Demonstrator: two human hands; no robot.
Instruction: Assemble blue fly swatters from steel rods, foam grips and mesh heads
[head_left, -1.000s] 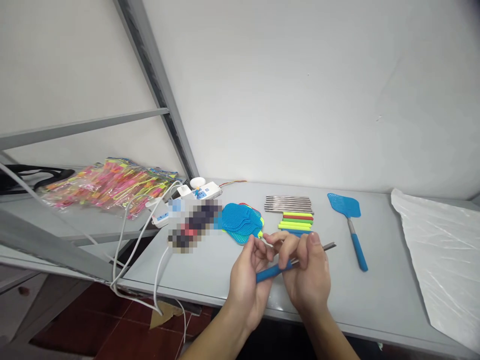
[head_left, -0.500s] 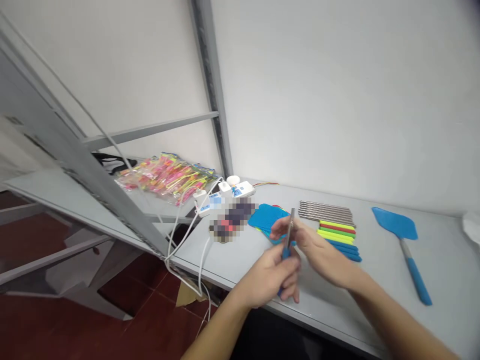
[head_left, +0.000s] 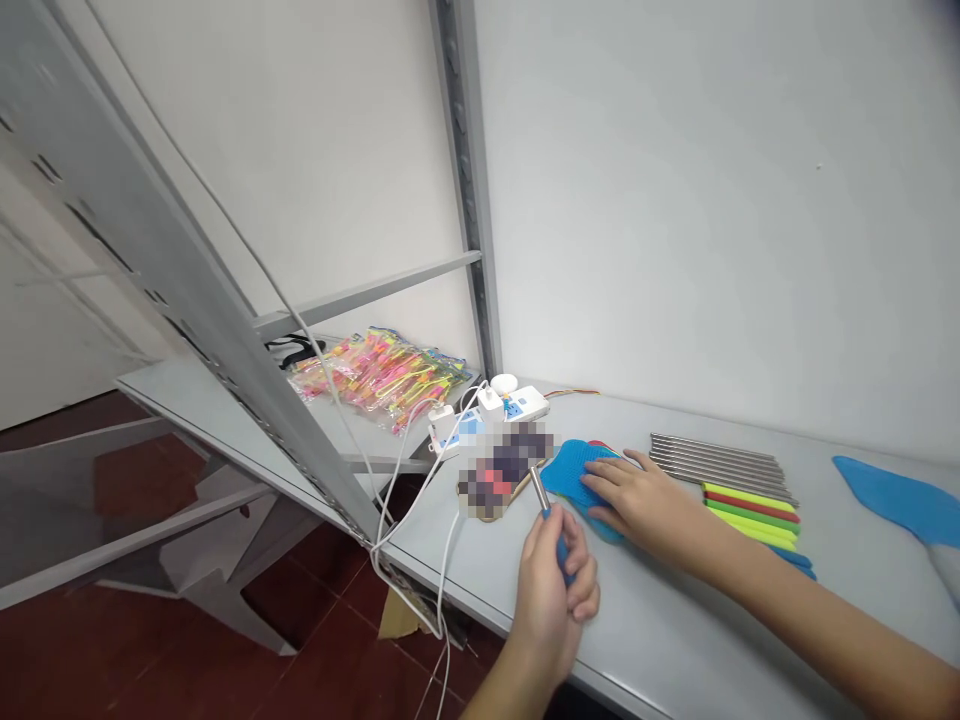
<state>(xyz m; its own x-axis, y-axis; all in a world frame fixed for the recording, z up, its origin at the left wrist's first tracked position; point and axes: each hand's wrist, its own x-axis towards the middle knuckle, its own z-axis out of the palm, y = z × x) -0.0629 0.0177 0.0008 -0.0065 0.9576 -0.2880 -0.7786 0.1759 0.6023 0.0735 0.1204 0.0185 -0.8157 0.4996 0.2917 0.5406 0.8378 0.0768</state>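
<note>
My left hand (head_left: 551, 590) is closed around the blue grip of a metal rod (head_left: 540, 490), whose bare steel end points up and away. My right hand (head_left: 649, 500) lies with outstretched fingers on the top of a pile of flat blue swatter heads (head_left: 564, 470); edges of other colours peek out at the pile's sides. Beyond my right wrist is a row of steel rods (head_left: 720, 465). In front of them lie several coloured grips (head_left: 750, 512), yellow, red, green and blue, partly covered by my forearm. A blue fly swatter (head_left: 892, 495) is cut off at the right edge.
A blurred-out phone-like object (head_left: 502, 475) lies left of the pile. Behind it stands a white power strip (head_left: 529, 402) with plugged-in chargers, and white cables (head_left: 442, 590) hang over the table edge. Bagged colourful items (head_left: 382, 375) lie beyond the grey metal upright (head_left: 202, 290).
My right hand has left the rod and come down onto the swatter heads. My left hand keeps the rod, now tilted to the left. The view has swung left.
</note>
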